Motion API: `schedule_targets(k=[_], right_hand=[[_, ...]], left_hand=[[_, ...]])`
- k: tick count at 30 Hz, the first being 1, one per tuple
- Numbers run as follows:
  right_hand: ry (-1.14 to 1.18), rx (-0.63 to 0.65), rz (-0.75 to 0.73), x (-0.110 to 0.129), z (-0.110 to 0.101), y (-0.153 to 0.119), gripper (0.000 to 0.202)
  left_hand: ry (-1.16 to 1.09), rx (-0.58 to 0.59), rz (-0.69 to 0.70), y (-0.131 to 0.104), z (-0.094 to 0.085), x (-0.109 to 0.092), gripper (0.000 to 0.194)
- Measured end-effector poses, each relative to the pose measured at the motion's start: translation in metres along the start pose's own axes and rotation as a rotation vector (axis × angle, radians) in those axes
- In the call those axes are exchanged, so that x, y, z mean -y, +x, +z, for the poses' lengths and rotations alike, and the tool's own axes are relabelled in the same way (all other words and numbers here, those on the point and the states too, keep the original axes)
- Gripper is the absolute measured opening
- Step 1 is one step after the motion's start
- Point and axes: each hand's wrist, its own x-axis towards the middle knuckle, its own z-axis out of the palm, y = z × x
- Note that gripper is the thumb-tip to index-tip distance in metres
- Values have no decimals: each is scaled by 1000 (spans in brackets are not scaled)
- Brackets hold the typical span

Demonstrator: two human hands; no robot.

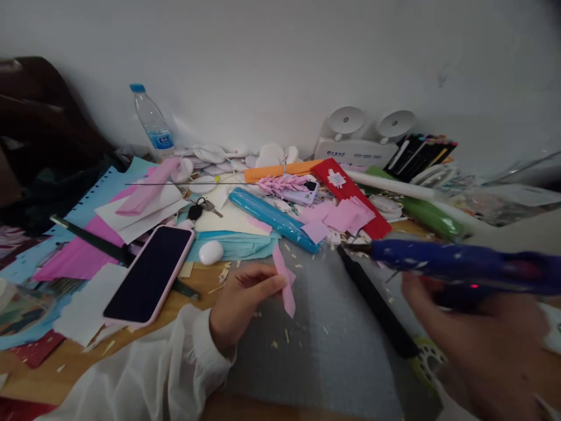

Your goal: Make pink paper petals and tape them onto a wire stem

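Observation:
Between the thumb and fingers of my left hand (249, 295) is a small folded strip of pink paper (284, 280), held upright above the grey mat (324, 339). My right hand (473, 339), blurred by motion, is wrapped round a blue glue gun (442, 260) with a small red light lit. The gun's dark nozzle points left, toward the pink strip but apart from it. Beneath the nozzle a black-handled tool (377, 304) lies slantwise on the mat. Square pink paper pieces (346, 215) lie behind the mat, beside a red packet (350, 196).
A phone (151, 275) lies at the left near a white earbud case (211, 252) and keys (205, 207). A blue roll (274, 217), a pink braided paper piece (283, 185) and a bottle (153, 123) are farther back. Pens (423, 155) stand at the back right.

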Motion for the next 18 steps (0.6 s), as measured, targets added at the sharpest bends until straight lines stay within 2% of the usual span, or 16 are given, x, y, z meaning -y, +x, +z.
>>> schedule_targets(k=[2, 6, 9, 14, 18], right_hand=[[64, 49, -64, 10, 13, -10, 23], [167, 176, -158, 5, 28, -28, 14], [198, 215, -232, 2, 29, -32, 10], [186, 340, -238, 2, 23, -29, 16], [174, 336, -333, -2, 21, -26, 19]], left_hand=[[30, -16, 14, 0, -1, -2, 11], [68, 30, 16, 0, -2, -4, 2], [72, 89, 24, -2, -2, -4, 6], [63, 130, 10, -5, -1, -5, 12], [64, 148, 15, -5, -1, -6, 12]])
